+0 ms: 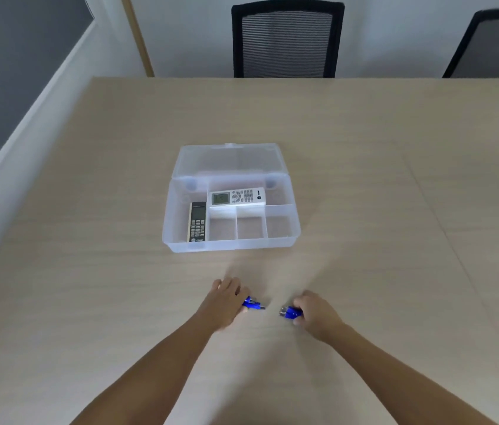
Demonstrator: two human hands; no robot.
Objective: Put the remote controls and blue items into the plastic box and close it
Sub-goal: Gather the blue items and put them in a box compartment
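Note:
A clear plastic box (295, 237) stands open on the table, its lid (226, 159) lying flat behind it. A white remote (237, 196) lies across the box's back section. A dark remote (197, 221) lies in the left section. Three small front compartments hold nothing. Nearer to me, my left hand (225, 302) closes around small blue items (253, 304) with metal tips, down at the tabletop. My right hand (315, 312) grips a second bunch of blue items (289, 312) a short way to the right. Fingers hide most of each bunch.
The light wooden table (380, 194) spreads wide on all sides of the box. Two black mesh chairs (286, 38) (493, 44) stand at the far edge. A wall runs along the left side.

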